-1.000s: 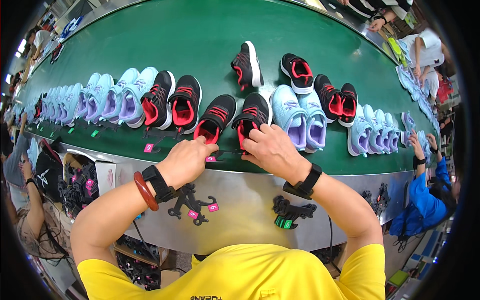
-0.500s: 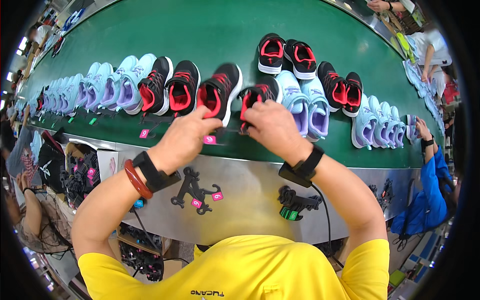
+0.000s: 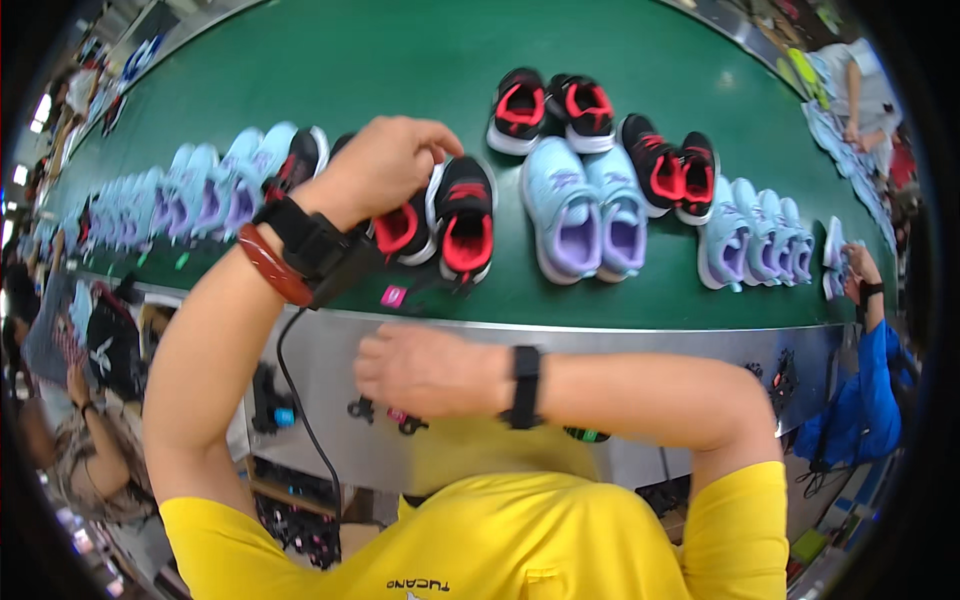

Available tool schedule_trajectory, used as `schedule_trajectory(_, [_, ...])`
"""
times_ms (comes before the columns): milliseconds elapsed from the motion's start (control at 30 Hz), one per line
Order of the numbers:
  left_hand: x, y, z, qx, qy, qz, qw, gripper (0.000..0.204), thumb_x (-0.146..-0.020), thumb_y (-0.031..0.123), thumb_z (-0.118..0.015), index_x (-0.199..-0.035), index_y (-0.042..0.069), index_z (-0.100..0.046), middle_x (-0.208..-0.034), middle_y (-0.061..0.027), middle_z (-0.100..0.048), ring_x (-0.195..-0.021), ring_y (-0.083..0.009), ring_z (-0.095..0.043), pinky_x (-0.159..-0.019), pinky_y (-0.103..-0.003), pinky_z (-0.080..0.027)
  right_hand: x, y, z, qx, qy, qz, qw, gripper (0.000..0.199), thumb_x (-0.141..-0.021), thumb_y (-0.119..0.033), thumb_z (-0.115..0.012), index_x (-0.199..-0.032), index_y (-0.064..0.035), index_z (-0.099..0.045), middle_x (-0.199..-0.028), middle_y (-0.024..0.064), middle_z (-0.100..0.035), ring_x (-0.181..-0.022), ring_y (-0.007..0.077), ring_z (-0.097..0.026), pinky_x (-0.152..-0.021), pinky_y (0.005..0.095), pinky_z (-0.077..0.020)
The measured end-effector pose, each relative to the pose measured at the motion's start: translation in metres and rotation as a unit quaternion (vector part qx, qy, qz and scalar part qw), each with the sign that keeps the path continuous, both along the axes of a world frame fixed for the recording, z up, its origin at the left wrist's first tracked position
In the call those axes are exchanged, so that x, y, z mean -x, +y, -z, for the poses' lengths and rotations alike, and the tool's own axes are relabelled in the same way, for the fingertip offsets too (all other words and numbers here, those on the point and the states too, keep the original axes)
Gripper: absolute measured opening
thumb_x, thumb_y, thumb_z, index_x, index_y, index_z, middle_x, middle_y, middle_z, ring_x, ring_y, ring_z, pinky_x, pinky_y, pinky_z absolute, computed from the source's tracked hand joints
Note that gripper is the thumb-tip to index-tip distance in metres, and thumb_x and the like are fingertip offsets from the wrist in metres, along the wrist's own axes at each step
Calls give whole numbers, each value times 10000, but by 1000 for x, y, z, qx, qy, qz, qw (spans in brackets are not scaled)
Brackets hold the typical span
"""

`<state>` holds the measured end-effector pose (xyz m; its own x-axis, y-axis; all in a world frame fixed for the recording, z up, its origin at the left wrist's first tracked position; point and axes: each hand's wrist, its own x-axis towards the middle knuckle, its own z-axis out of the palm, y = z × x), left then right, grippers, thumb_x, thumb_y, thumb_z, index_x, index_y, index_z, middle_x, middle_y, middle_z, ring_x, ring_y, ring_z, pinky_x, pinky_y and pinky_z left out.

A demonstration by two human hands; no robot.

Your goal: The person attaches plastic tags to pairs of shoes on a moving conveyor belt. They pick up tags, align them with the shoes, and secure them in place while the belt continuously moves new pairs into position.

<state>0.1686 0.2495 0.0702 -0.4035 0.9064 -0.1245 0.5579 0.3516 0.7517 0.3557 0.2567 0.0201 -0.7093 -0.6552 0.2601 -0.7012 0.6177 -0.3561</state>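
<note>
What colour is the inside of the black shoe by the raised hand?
Red-pink lining inside the black low sports shoe, clearest in the head view.

pink tag (image 3: 393,296) on green belt (image 3: 300,80)

The raised left hand (image 3: 385,165) covers most of a black sneaker with a red lining (image 3: 400,225), so whether it grips the shoe cannot be told. The right hand (image 3: 425,368) is blurred, its fingers indistinct. At far left, the row of pale blue sneakers (image 3: 150,205) smears into the picture's dark rim.
</note>
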Motion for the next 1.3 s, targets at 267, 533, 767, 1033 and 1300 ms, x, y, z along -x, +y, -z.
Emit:
schedule_trajectory(267, [1,85,54,-32,204,50,977,317,-801,27,-652,-1118,27,-639,-1144,-175,-592,-1017,-378,-617,-888,-437,-509,9,-37,45,-18,-72,66,995,104,-798,-159,-587,-800,-113,-680,-884,41,-617,-943,206,-563,-857,335,-438])
schedule_trajectory(533, [12,100,69,3,291,109,951,87,-826,44,-616,-904,61,-650,-1024,-155,-545,-922,-347,-630,-775,-437,-517,1,-22,41,16,-71,58,996,130,-807,-162,-584,-822,-50,-647,-866,69,-626,-948,227,-570,-847,354,-460])
schedule_trajectory(767, [3,85,58,-41,281,158,946,159,-845,57,-608,-996,52,-558,-1046,-114,-610,-848,-377,-631,-717,-462,-513,-34,84,-45,179,-434,55,881,246,-864,-89,-567,-1085,4,-510,-858,172,-657,-840,279,-667,-727,424,-516])
schedule_trajectory(1033, [-25,48,36,-169,314,127,926,128,-830,80,-654,-927,67,-570,-912,-75,-625,-718,-301,-647,-589,-394,-524,-54,177,-59,501,-397,431,636,451,-1009,-95,-464,-1443,-39,-354,-749,59,-639,-537,119,-612,-494,244,-506])
schedule_trajectory(1300, [-38,44,28,-209,375,132,893,189,-794,50,-647,-974,28,-598,-978,-90,-656,-748,-253,-667,-603,-336,-545,-49,164,-39,531,-393,415,625,457,-1022,-113,-463,-1464,-49,-365,-757,47,-622,-539,110,-604,-494,242,-507])
